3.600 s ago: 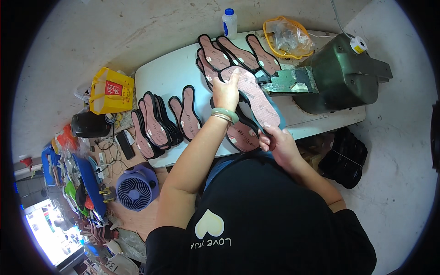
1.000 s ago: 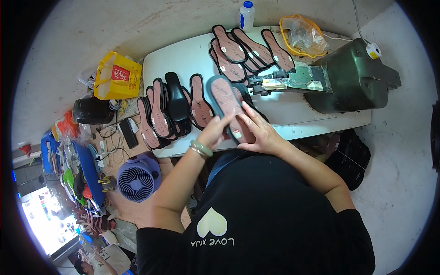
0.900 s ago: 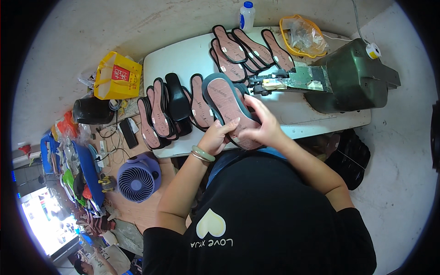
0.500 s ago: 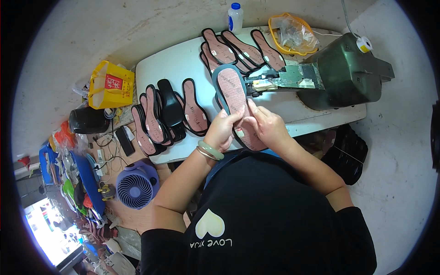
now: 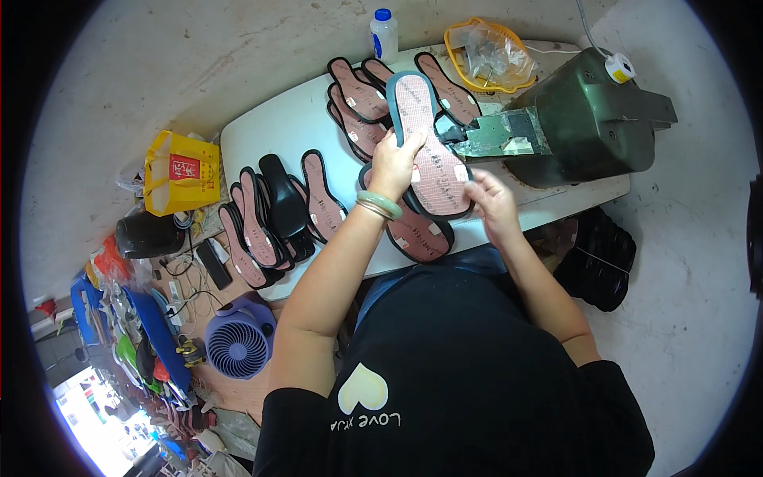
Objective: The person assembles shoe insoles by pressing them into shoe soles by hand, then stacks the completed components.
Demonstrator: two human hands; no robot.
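Head view, looking down over my own forearms at the white table. My left hand is closed around the middle of a pink insole with a blue-grey rim, fingers wrapped over its left edge, a pale green bangle on that wrist. The insole lies lengthwise away from me, its far end up by the nose of the dark green machine and its near end over another pink sole lying flat on the table edge. My right hand sits at the insole's near right corner, fingertips pinching or pressing its edge; I cannot tell which. Beyond the insole, a fan of pink soles rests near the table's far side, just beside a small white bottle with a blue cap and a yellow-rimmed bag of clear plastic. To my left, a row of black-edged soles overlaps along the table. On the floor sit a yellow bag and a purple fan.
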